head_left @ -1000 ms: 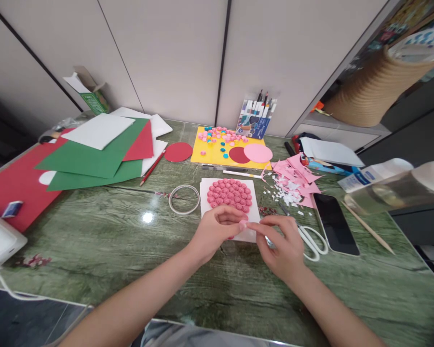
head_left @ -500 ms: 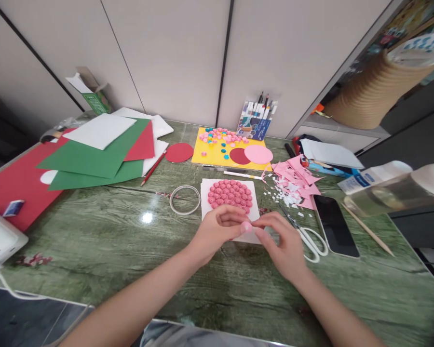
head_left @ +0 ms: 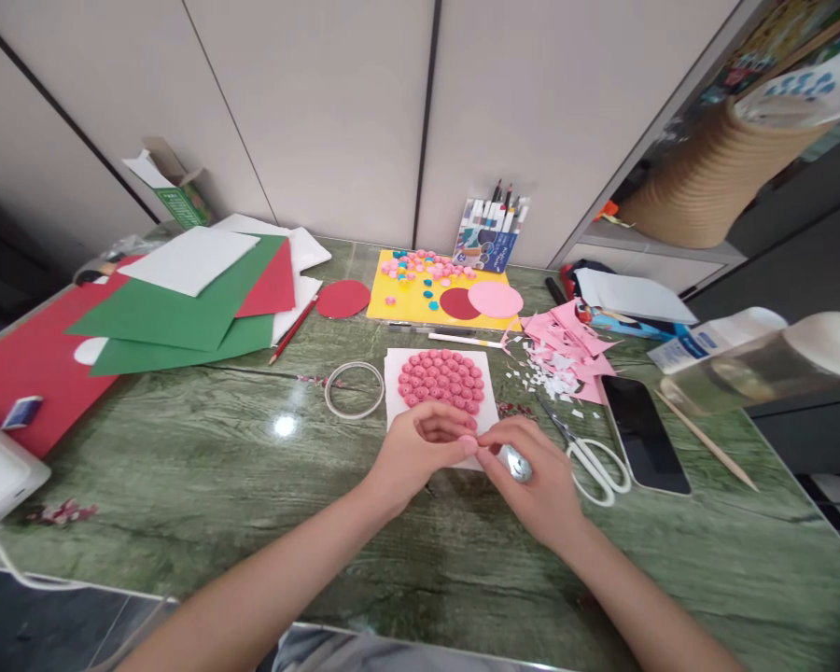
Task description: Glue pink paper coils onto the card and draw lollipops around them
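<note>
A small pink piece (head_left: 469,445), perhaps a rolled bit of paper, is pinched between my left hand (head_left: 415,455) and my right hand (head_left: 536,483). The fingertips of both hands meet around it and cover most of it. Just behind them lies a white square sheet (head_left: 491,392), its middle covered by a round cluster of pink paper rosettes (head_left: 440,375). My fingers hide the near part of that sheet. White-handled scissors (head_left: 597,471) lie to the right of my right hand.
A tape roll (head_left: 354,390) rests left of the sheet. Behind are a yellow sheet (head_left: 385,303) with pink and blue pieces, and a white pen (head_left: 462,340). Pink scraps (head_left: 567,336), a phone (head_left: 644,434) and a wooden stick (head_left: 707,441) lie right; green paper (head_left: 175,313) lies left.
My hands have drawn closer together, the right one moving left toward the left fingertips. The pink piece, facing the camera before, is now more covered by the fingers. The view has shifted slightly.
</note>
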A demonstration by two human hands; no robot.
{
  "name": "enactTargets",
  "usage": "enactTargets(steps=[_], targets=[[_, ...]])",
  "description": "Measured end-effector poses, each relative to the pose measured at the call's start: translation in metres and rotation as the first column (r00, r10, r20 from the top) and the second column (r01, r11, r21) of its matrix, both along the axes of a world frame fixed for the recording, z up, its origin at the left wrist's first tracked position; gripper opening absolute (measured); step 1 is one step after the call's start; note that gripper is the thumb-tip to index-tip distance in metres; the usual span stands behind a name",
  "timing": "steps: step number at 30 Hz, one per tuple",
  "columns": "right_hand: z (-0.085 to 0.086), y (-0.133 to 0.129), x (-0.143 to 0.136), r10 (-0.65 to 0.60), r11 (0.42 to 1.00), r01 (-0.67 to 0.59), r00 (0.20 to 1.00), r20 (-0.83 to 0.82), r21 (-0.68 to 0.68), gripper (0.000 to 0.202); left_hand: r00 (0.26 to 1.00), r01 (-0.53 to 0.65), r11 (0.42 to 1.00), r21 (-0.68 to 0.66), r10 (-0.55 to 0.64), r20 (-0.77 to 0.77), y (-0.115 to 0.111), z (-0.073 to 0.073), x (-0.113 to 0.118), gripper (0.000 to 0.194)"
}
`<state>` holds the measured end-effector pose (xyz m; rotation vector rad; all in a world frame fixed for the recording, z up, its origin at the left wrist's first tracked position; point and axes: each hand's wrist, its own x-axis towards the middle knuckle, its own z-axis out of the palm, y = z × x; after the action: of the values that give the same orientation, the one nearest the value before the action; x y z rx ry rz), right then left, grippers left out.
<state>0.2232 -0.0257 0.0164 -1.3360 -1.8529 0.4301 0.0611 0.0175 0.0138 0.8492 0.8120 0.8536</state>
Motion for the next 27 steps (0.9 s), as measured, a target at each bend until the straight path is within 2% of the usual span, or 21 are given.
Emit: enactTargets(steps=[6,19,23,27], targets=[[0.0021,-0.0011,0.0,0.037,0.998,-0.039,0.998,-0.055,-0.053,0.006,0.999,0.029,0.999,-0.017,-0.029,0.046,0.0023,-0.0025,-0.0014,0.027],[0.0019,-0.0015,0.0009,0.066,0.987,-0.085,0.988,-0.142,-0.136,0.001,0.996,0.086,0.996,0.0,-0.086,0.005,0.0037,0.0002,-0.0024,0.03],[0.0008,-0.0004,0.0011,0.032,0.987,-0.055,0.988,-0.149,-0.153,0.002,0.997,0.08,0.996,-0.039,-0.08,0.018,0.005,-0.0009,-0.0019,0.035],[0.0007,0.002,0.0003,-0.033,0.982,0.004,0.988,-0.15,-0.189,0.007,0.997,0.055,0.998,-0.025,-0.056,-0.049,0.005,-0.0016,-0.0006,0.037]])
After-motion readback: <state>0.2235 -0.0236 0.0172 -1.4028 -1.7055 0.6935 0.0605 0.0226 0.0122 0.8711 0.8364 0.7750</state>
